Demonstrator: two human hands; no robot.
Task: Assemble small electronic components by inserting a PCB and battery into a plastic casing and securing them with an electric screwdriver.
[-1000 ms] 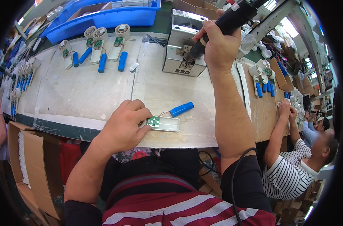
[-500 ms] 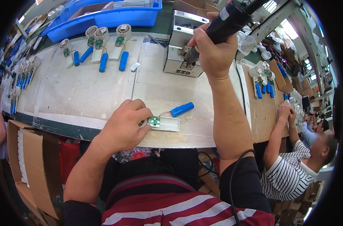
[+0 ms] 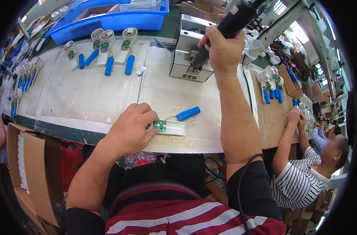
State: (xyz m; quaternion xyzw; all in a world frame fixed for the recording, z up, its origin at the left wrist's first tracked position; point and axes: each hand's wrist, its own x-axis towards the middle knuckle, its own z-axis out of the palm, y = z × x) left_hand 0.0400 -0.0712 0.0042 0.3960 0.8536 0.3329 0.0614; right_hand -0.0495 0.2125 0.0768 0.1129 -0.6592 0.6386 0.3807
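My left hand (image 3: 133,127) is closed around one end of a white plastic housing (image 3: 177,128) lying on the bench. A green circuit board (image 3: 160,125) sits in the housing beside my fingertips. Thin wires lead from it to a blue cylindrical battery (image 3: 188,113) resting just beyond the housing. Raised at the right, my right hand (image 3: 226,51) grips a black electric screwdriver (image 3: 236,20). Its lower end points down at the front of a metal screw feeder box (image 3: 190,74); the bit's exact contact is too small to tell. My left palm hides the housing's other end.
Several white handheld fan bodies (image 3: 104,49) with blue batteries lie farther back, before a blue bin (image 3: 112,23). A small white piece (image 3: 141,71) is mid-bench. More fan bodies (image 3: 270,80) stand right, near a co-worker in a striped shirt (image 3: 301,178). An opened carton (image 3: 41,172) is at left.
The whole view has shifted slightly. Both hands keep their grips, and the screwdriver stays at the front of the feeder box.
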